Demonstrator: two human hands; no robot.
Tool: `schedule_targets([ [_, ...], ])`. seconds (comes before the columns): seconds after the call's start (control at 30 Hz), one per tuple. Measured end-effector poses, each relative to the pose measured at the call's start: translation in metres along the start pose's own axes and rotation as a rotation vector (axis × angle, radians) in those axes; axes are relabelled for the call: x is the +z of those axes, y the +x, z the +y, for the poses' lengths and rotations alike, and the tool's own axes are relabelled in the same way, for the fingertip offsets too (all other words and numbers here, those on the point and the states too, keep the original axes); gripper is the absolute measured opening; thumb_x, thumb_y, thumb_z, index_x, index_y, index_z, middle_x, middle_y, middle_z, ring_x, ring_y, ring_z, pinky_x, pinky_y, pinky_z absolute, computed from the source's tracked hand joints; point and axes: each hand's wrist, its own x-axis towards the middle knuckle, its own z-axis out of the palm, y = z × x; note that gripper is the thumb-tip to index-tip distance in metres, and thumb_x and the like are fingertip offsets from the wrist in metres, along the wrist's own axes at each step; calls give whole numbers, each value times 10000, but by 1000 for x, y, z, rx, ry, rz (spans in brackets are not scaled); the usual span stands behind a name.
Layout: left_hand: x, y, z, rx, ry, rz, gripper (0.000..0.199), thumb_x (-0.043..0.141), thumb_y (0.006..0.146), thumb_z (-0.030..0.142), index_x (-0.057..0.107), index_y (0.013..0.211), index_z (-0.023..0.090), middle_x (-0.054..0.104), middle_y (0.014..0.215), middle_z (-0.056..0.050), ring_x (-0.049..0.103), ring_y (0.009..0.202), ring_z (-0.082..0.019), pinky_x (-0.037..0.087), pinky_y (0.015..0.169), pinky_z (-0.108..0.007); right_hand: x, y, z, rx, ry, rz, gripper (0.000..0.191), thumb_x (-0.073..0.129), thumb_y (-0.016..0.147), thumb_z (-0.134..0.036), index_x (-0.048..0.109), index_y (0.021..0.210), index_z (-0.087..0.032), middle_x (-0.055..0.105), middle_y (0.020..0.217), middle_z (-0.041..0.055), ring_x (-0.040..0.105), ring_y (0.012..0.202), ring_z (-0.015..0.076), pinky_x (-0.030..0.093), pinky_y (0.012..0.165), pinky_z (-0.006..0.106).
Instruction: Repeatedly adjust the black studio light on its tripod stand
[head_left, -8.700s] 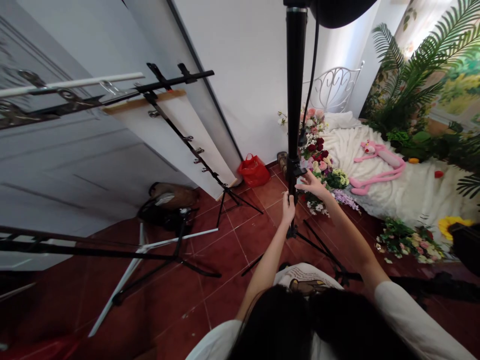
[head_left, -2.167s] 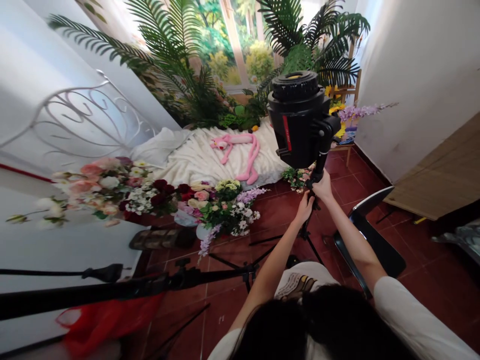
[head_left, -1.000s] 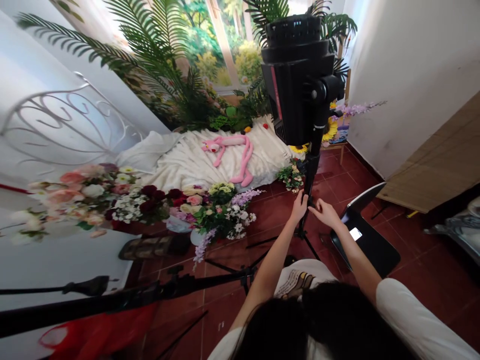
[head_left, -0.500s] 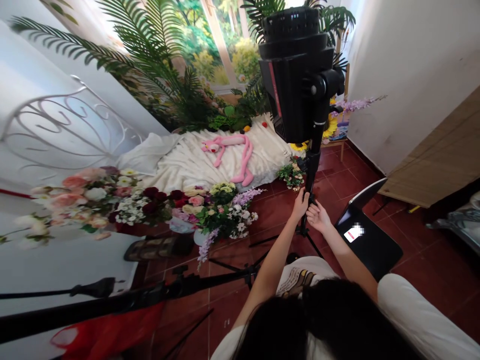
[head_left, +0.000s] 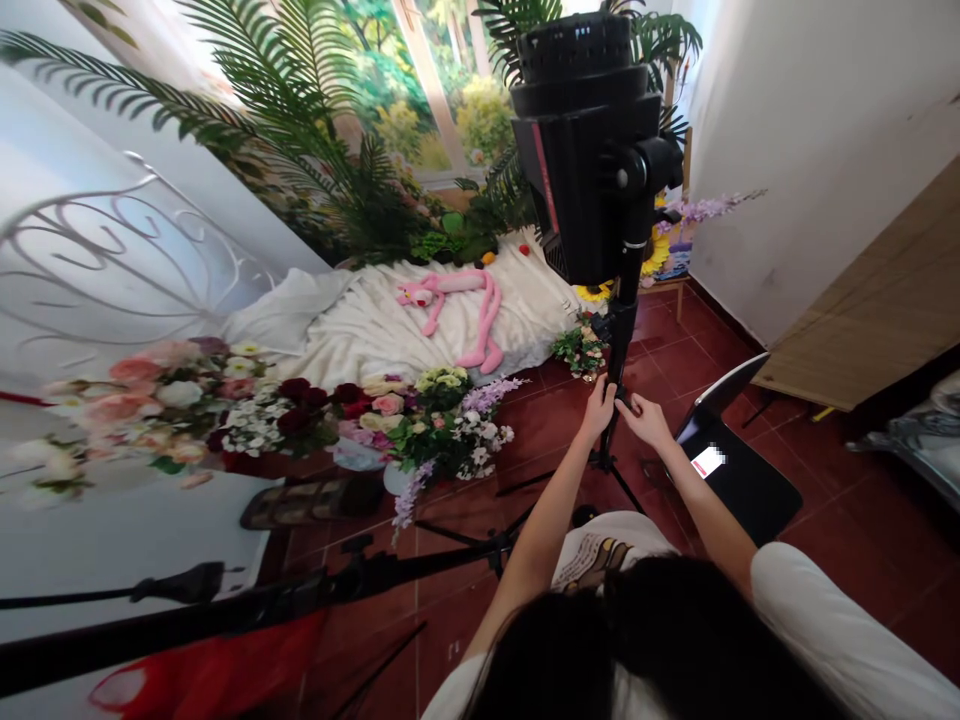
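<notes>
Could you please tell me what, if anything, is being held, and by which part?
The left hand grips the stand by its pole, below the lamp. Whether the right hand holds it is unclear.

Brightest light high beyond left hand [head_left: 598, 412]: white glare around colourful garden-scene backdrop [head_left: 427, 110], long green palm fronds [head_left: 277, 90] backlit. Bluish-white sheen on smooth white wall [head_left: 45, 150], far left of same hand. Black cylindrical lamp head [head_left: 581, 150] above hands mostly dark. Dark red tiled floor [head_left: 435, 610] dim around them. Small bright white rectangle [head_left: 703, 462] beside right hand [head_left: 649, 422] partly pixelated. Edges stretched, wide-angle; overall slightly soft.
</notes>
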Motion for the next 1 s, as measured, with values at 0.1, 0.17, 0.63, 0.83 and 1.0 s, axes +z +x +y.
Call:
schedule_targets([
  [0.1,-1,0,-1,3,-6,-13,446,429,949,459,551,1261,165,666,1160,-91,608,1146,-175,451,1028,-298,-1,6,-1,-34,-71,-16,513,485,865,-602,308,576,-217,376,530,-39,313,516,107,228,535,262],
  [0.17,-1,0,-3,9,-16,-19,458,435,942,476,552,1260,167,671,1139,-90,612,1136,-181,456,1023,-305,-4,8,-1,-54,-74,-23,521,488,866,-599,328,555,-212,394,533,-27,309,509,108,209,535,271],
  [0.63,1,-2,0,41,-40,-17,489,387,948,520,525,1272,180,661,1112,-83,637,995,-156,480,963,-308,23,1,-9,477,887,-171,632,648,672,-746,289,544,-242,285,435,-74,218,375,57,153,351,234],
  [0.83,-7,-9,3,47,-99,-26,504,411,943,512,523,1301,176,629,1266,-107,602,1154,-163,426,1063,-326,26,-12,-12,594,944,-270,631,582,706,-784,319,565,-228,252,432,-96,207,364,43,167,341,198],
  [1.0,-56,-68,-58,-167,-167,-27,555,461,876,607,660,1089,135,688,1178,-140,657,1081,-198,457,1051,-402,50,-35,-7,565,886,-411,591,630,682,-745,392,593,-211,336,459,-89,264,386,42,216,368,187],
])
